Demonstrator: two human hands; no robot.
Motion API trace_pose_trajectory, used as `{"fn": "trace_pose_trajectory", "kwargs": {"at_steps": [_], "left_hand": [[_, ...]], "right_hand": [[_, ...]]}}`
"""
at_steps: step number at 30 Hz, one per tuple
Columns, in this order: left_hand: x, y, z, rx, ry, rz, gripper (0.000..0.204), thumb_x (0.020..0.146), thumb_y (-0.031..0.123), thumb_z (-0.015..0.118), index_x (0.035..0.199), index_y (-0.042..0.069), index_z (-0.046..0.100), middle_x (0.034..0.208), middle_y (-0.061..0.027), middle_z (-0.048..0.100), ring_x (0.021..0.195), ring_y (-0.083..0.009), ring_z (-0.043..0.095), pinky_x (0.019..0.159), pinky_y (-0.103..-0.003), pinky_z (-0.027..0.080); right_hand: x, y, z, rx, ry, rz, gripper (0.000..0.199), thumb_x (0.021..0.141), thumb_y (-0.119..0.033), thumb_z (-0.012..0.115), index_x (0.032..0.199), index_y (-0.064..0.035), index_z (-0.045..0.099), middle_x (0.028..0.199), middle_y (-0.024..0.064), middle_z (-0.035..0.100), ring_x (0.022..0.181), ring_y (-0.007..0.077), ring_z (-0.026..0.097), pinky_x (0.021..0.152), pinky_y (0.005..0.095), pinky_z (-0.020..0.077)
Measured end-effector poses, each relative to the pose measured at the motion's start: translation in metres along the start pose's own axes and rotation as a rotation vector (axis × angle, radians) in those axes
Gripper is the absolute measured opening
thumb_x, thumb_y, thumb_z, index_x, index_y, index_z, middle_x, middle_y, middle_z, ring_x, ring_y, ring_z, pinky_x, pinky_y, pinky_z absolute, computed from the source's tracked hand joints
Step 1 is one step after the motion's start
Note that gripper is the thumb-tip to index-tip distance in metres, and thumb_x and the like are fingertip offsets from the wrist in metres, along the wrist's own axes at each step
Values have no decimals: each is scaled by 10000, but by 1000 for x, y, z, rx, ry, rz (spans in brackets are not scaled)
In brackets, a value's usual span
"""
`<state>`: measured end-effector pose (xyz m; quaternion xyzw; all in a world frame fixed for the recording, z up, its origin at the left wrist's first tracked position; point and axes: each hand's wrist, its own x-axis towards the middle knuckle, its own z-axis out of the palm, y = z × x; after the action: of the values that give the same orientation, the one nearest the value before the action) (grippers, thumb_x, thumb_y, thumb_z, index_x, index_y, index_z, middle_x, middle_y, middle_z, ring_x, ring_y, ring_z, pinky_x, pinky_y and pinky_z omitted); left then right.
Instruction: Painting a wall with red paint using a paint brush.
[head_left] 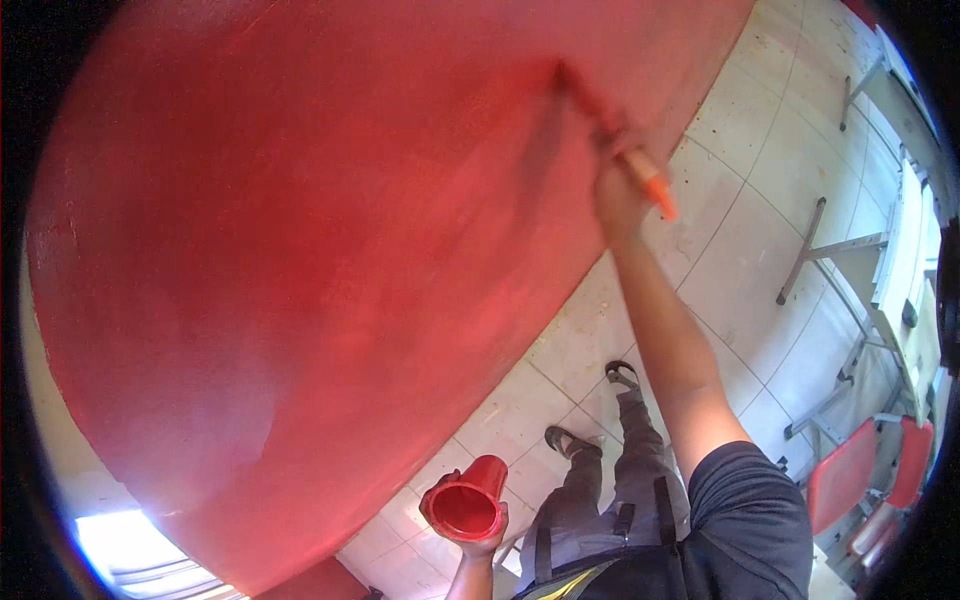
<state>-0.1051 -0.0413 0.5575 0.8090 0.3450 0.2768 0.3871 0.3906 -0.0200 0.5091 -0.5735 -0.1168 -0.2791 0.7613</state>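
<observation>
My right hand [619, 195] is stretched out ahead and closed around a paintbrush [652, 186]. The brush's pale handle ends in an orange tip, and its dark red head is blurred against the red painted wall [330, 220]. Low in the view, my left hand [480, 546] grips a red cylindrical container [487, 474] from below and the sides. Its round mouth tilts toward me, and the inside is coated red, seemingly with paint. On the wall, the red looks darker in some areas and paler toward the lower left.
Pale floor tiles [745, 225] with small specks run along the wall's base. Folding-type tables [905, 270] with metal legs stand at the right. Red chairs [842, 476] are at the lower right. A bright window [130, 545] shows at the lower left. My sandalled feet [572, 441] stand near the wall.
</observation>
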Motion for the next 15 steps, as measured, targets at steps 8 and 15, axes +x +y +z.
{"fn": "trace_pose_trajectory", "kwargs": {"at_steps": [8,15], "left_hand": [[14,11,7,1,13,40,1090,670,320,885,1456,75,171,1373,-161,409,1273,-323,459,1068,-484,401],[9,7,7,-5,40,15,1106,638,330,900,1437,74,180,1364,-169,425,1262,-324,475,1055,-485,401]], "right_hand": [[-126,-89,2,664,-601,-192,126,832,-109,609,709,-95,585,795,96,680,718,248,691,617,348,552],[32,-27,7,186,71,36,152,862,-3,701,836,-59,563,917,63,624,901,205,638,872,355,520]]}}
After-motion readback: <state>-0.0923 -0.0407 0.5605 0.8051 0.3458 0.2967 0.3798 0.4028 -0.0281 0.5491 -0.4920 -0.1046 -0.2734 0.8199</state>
